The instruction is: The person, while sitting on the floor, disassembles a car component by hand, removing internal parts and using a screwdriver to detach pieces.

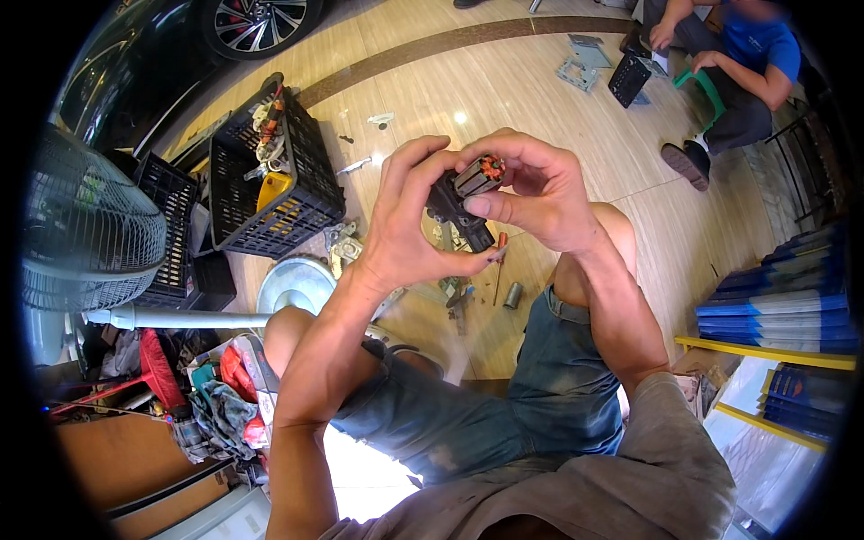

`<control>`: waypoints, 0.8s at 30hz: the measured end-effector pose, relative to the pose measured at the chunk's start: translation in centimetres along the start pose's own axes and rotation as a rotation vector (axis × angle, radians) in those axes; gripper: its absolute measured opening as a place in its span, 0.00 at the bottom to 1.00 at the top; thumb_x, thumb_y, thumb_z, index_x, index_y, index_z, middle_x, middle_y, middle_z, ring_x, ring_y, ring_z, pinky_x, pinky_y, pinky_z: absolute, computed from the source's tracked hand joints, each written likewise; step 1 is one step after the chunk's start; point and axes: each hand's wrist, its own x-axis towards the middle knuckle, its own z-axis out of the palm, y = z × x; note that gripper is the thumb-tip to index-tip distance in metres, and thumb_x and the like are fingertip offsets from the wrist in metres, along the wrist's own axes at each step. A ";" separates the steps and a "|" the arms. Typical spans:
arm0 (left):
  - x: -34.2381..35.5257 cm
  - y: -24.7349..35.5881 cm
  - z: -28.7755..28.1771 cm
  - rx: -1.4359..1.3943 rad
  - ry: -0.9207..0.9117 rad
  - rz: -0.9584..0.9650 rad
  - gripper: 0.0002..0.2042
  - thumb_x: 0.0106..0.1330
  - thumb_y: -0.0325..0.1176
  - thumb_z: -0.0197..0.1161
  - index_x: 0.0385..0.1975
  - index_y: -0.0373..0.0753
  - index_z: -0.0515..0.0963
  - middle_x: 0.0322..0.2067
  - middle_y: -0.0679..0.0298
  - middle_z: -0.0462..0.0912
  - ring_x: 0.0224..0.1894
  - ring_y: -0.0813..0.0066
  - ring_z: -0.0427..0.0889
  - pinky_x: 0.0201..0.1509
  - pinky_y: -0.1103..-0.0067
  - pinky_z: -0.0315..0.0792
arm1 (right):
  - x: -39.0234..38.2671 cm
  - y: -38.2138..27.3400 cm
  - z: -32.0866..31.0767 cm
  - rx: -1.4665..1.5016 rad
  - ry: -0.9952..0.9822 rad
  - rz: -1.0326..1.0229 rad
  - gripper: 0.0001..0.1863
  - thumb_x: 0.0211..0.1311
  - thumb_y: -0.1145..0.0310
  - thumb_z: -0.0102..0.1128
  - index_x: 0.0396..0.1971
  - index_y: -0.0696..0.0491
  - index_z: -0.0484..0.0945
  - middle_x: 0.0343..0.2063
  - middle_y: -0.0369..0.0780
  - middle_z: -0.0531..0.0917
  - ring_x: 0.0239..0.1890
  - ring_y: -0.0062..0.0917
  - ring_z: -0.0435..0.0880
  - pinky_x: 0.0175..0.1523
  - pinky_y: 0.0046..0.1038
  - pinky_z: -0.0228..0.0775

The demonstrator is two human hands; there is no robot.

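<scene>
Raised above my knees, my left hand curls round a black plastic housing, thumb below it and fingers over its top. My right hand pinches a dark ribbed cylindrical piece against the housing between thumb and fingers. Orange-red bits show at that piece's end; whether it is seated in the housing or only touching it, I cannot tell. On the floor under my hands lie a screwdriver with an orange handle, a small metal cylinder and several loose metal parts.
Black plastic crates with tools stand at the left, beside a fan on a round base. A car wheel is far left. A person sits far right near metal panels. Blue packs fill a yellow-edged shelf.
</scene>
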 end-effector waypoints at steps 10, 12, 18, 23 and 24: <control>0.2 0.0 -0.1 0.022 0.008 0.028 0.44 0.32 0.42 0.83 0.55 0.37 0.70 0.55 0.50 0.67 0.58 0.50 0.70 0.60 0.64 0.68 | 0.0 -0.1 -0.5 0.067 0.009 -0.015 0.28 0.55 0.81 0.67 0.58 0.60 0.72 0.49 0.42 0.80 0.49 0.23 0.80 0.53 0.27 0.76; 0.2 0.1 -0.2 0.047 -0.006 0.009 0.44 0.32 0.42 0.83 0.55 0.37 0.70 0.54 0.51 0.68 0.58 0.51 0.70 0.60 0.64 0.68 | 0.0 -0.1 -0.6 0.050 0.001 -0.001 0.29 0.56 0.80 0.66 0.59 0.62 0.70 0.50 0.47 0.80 0.51 0.26 0.79 0.55 0.29 0.74; 0.2 0.1 -0.3 0.061 -0.005 0.002 0.43 0.33 0.43 0.82 0.54 0.37 0.70 0.54 0.52 0.69 0.57 0.51 0.70 0.60 0.64 0.67 | 0.0 -0.2 -0.4 0.072 0.019 0.030 0.27 0.56 0.80 0.66 0.57 0.62 0.71 0.49 0.47 0.81 0.49 0.26 0.81 0.53 0.28 0.75; 0.1 -0.2 -0.3 0.074 -0.010 0.002 0.43 0.33 0.44 0.82 0.53 0.37 0.70 0.54 0.52 0.69 0.57 0.51 0.70 0.60 0.64 0.67 | 0.1 0.0 -0.2 0.089 0.052 0.020 0.23 0.55 0.81 0.68 0.52 0.62 0.75 0.47 0.43 0.81 0.48 0.24 0.80 0.53 0.27 0.75; 0.1 -0.2 -0.3 0.077 -0.014 0.000 0.43 0.33 0.44 0.82 0.53 0.37 0.70 0.54 0.51 0.69 0.58 0.51 0.69 0.60 0.64 0.67 | 0.1 0.0 -0.1 0.089 0.052 0.020 0.23 0.55 0.81 0.68 0.52 0.62 0.75 0.47 0.43 0.81 0.48 0.24 0.80 0.53 0.27 0.75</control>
